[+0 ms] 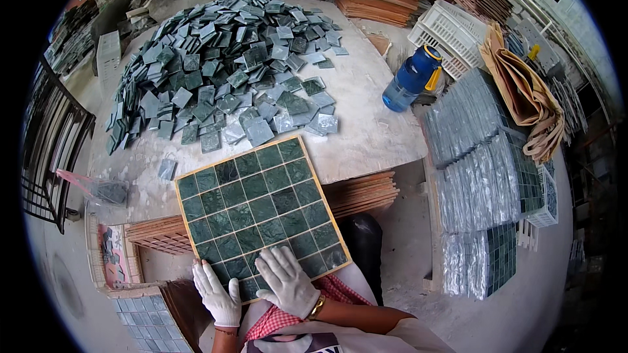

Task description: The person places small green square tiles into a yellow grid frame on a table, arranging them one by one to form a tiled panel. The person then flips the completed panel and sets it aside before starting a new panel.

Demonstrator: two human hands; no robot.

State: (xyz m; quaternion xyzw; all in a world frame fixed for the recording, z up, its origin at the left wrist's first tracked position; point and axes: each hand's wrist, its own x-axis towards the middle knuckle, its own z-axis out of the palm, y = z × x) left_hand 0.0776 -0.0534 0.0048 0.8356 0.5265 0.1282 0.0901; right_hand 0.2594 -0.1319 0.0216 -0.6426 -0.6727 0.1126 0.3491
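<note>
A square wooden grid frame [317, 168] filled with green marble tiles lies tilted, its far part on the table and its near part above my lap. My right hand [288, 281], in a white glove, lies flat on the tiles near the closest edge, fingers stretched out. My left hand [217, 293], gloved too, rests at the near left corner; its fingers lie straight along the frame's edge and its thumb points over the tiles. Neither hand grasps a loose tile. Beyond the frame spreads a big heap of loose green and grey tiles [216, 68].
One single tile [167, 169] and a pink-handled plastic bag [104, 189] lie left on the table [373, 150]. A blue bottle [407, 82] stands far right. Wrapped tile stacks [471, 183] rise at the right. Wooden frames [363, 194] are stacked under the tabletop; a tile-filled box [147, 320] sits lower left.
</note>
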